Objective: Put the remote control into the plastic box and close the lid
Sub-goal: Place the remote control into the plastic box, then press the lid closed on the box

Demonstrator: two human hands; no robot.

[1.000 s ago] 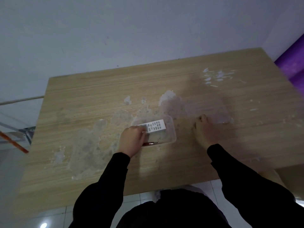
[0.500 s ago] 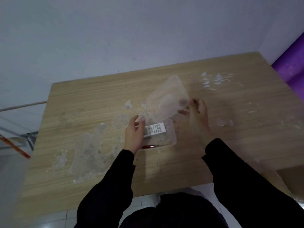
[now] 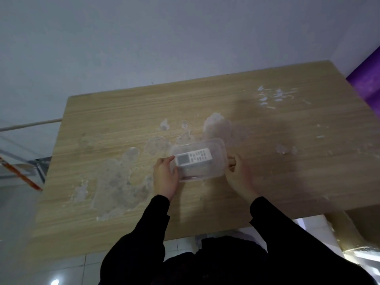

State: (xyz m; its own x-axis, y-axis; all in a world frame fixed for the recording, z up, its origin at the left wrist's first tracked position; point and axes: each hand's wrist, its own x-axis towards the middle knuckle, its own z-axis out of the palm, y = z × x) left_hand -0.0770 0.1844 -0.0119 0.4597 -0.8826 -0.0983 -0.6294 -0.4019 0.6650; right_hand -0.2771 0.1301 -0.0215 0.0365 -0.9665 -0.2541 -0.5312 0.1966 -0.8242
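a: remote [image 3: 193, 156] is lying flat in the box [image 3: 213, 175], screen end to the left, and the clear lid [image 3: 216, 145] sits over the top of it.

b: sits, but i wouldn't call it shut. the far edge of the lid looks offset from the box rim, like a double outline back there.

a: agreed. left hand [image 3: 165, 177] is on the left end, fingers curled round the wall, thumb up at the corner. right hand [image 3: 239, 175] cups the right end, fingers wrapped on the side.

b: so both hands grip the box ends. whether the thumbs are actually pressing the lid down, i cannot tell.

a: what makes this step go well?

b: square it first. slide the lid until its edges line up with the rim all round, then press corner by corner, not just in the middle. thin plastic flexes, so a centre push can leave a corner popped.

a: and the bench [image 3: 287, 161]?

b: worn and patchy, but flat enough. keep the box down on it while pressing, so it can't tip or skate.

a: remote in the way?

b: it looks low enough to clear the lid.
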